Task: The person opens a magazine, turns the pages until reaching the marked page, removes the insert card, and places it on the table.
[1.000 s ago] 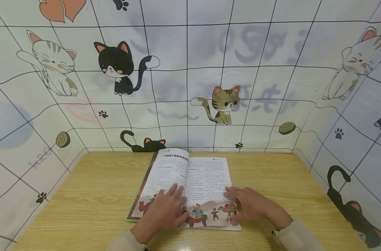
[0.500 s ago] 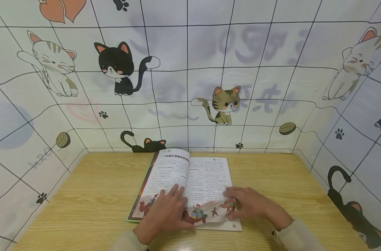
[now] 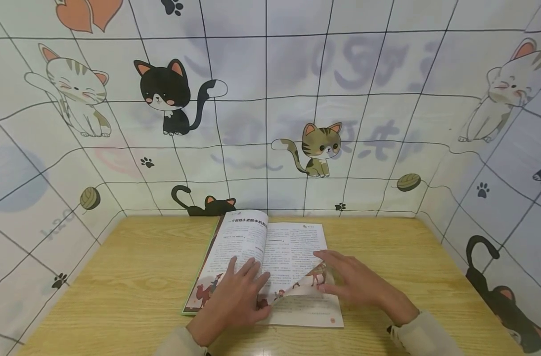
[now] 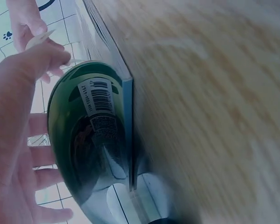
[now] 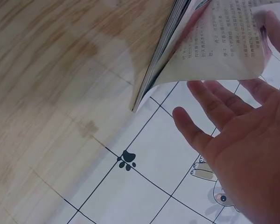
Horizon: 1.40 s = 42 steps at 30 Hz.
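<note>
An open magazine (image 3: pixel 293 247) lies on the table with text and camel drawings along the bottom of its pages. My left hand (image 3: pixel 235 296) rests on the left page beside the spine, fingers stretched out. The lower corner of the right page (image 3: pixel 303 284) is raised and curled, pinched by my right hand (image 3: pixel 357 279) between thumb and fingers. Beneath it, part of another printed page shows. In the right wrist view, the lifted page (image 5: pixel 219 56) arches up from the stack. A glossy green back cover (image 4: pixel 102 135) with a barcode bulges in the left wrist view.
The wooden table (image 3: pixel 132 277) reaches back to a wall sheet (image 3: pixel 270 123) with black grid lines and cartoon cats. Similar sheets rise on the left and right sides. The magazine's top edge lies close to the back sheet.
The right page's lower corner has come up and curled over toward the upper left, exposing the page beneath. My right hand has risen slightly with it; the left hand stays on the left page.
</note>
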Tool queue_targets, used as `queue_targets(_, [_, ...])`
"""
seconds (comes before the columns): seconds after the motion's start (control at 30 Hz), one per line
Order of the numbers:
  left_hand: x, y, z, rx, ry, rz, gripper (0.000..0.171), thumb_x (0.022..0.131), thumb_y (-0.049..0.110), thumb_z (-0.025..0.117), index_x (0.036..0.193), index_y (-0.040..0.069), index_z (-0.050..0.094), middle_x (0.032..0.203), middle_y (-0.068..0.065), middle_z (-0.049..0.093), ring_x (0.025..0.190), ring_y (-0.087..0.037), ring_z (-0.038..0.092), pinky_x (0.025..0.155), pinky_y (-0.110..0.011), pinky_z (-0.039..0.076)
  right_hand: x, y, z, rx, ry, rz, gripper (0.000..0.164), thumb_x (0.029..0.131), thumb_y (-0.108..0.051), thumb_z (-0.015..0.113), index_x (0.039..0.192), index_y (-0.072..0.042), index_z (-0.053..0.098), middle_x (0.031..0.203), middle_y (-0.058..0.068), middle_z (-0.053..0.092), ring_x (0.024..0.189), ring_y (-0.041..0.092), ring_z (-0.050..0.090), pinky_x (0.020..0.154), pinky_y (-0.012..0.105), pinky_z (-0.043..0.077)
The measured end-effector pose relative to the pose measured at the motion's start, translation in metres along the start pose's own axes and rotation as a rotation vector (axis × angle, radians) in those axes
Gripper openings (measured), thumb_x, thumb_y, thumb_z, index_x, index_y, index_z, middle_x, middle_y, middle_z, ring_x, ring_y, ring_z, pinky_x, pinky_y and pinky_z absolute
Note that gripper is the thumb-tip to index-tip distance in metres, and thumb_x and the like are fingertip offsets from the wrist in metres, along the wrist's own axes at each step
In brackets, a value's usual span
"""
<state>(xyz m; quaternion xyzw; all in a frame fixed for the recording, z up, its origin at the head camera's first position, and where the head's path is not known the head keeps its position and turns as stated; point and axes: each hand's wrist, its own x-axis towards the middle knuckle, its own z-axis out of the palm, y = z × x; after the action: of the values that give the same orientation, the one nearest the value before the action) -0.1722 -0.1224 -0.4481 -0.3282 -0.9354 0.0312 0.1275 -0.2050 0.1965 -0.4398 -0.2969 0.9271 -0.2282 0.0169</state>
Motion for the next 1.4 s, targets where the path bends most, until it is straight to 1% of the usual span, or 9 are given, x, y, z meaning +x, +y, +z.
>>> queue_targets(0.13, [0.001,-0.002,0.001,0.006,0.082,0.056,0.077,0.087,0.057,0.06,0.153,0.026,0.039,0.155,-0.009,0.041,0.144,-0.028,0.036,0.111,-0.062,0.027,0.0,-0.002,-0.002,0.05,0.016,0.021,0.075,0.092,-0.063,0.055,0.154,-0.024,0.037,0.157,0.007,0.038,0.14,0.034,0.04,0.105,0.064,0.035])
queue_targets(0.23, [0.002,-0.002,0.001,-0.006,0.129,0.113,0.085,0.087,0.051,0.063,0.159,0.031,0.022,0.164,-0.006,0.022,0.151,-0.024,0.021,0.115,-0.06,0.022,0.001,-0.002,-0.002,0.07,0.021,0.031,0.071,0.095,-0.061,0.052,0.155,-0.028,0.034,0.158,0.005,0.036,0.141,0.034,0.039,0.105,0.065,0.034])
queue_targets(0.37, [0.004,-0.001,-0.001,-0.028,0.178,0.191,0.093,0.085,0.04,0.071,0.16,0.034,0.016,0.167,-0.004,0.013,0.153,-0.022,0.011,0.116,-0.057,0.021,0.0,-0.002,-0.002,0.104,0.023,0.034,0.062,0.102,-0.052,0.045,0.156,-0.027,0.032,0.159,0.004,0.035,0.142,0.033,0.037,0.107,0.065,0.032])
queue_targets(0.5, [0.004,-0.001,-0.002,-0.017,0.19,0.221,0.098,0.083,0.034,0.074,0.16,0.034,0.013,0.167,-0.003,0.009,0.153,-0.022,0.007,0.117,-0.055,0.021,-0.001,-0.001,-0.003,0.111,0.04,0.028,0.056,0.105,-0.042,0.042,0.157,-0.026,0.03,0.159,0.003,0.034,0.143,0.033,0.036,0.108,0.064,0.03])
queue_targets(0.7, [0.004,-0.002,-0.001,0.032,0.192,0.232,0.082,0.085,0.031,0.07,0.157,0.031,0.031,0.167,-0.002,0.012,0.153,-0.021,0.007,0.12,-0.049,0.016,-0.001,0.002,-0.003,0.071,0.06,0.066,0.076,0.1,-0.047,0.053,0.16,-0.013,0.021,0.163,0.011,0.023,0.146,0.036,0.028,0.109,0.066,0.027])
queue_targets(0.83, [0.004,-0.002,0.002,0.075,0.175,0.258,0.061,0.085,0.029,0.069,0.145,0.026,0.053,0.164,-0.002,0.025,0.152,-0.022,0.015,0.12,-0.046,0.016,-0.002,0.005,-0.001,0.018,-0.051,0.078,0.095,0.089,-0.055,0.066,0.157,-0.004,0.026,0.161,0.018,0.026,0.145,0.038,0.031,0.109,0.065,0.027])
queue_targets(0.93, [0.004,-0.002,0.003,0.107,0.146,0.27,0.05,0.085,0.031,0.071,0.134,0.025,0.064,0.16,-0.004,0.034,0.151,-0.024,0.021,0.12,-0.048,0.017,-0.003,0.008,0.001,-0.003,-0.166,0.069,0.1,0.08,-0.059,0.074,0.154,-0.004,0.034,0.158,0.019,0.033,0.141,0.039,0.037,0.109,0.063,0.028])
queue_targets(1.07, [0.003,-0.002,0.003,0.122,0.107,0.266,0.043,0.085,0.035,0.073,0.126,0.024,0.07,0.157,-0.005,0.04,0.149,-0.025,0.025,0.119,-0.048,0.02,-0.007,0.011,0.004,0.01,-0.251,0.082,0.101,0.072,-0.062,0.079,0.15,-0.007,0.043,0.156,0.015,0.037,0.138,0.04,0.041,0.108,0.062,0.032])
queue_targets(1.4, [0.002,-0.003,0.004,0.07,0.105,0.199,0.023,0.085,0.031,0.065,0.104,0.019,0.072,0.15,-0.007,0.048,0.147,-0.026,0.03,0.116,-0.061,0.016,-0.007,0.009,0.006,-0.001,-0.245,0.068,0.098,0.071,-0.06,0.081,0.145,-0.004,0.049,0.154,0.018,0.04,0.135,0.042,0.044,0.104,0.062,0.037])
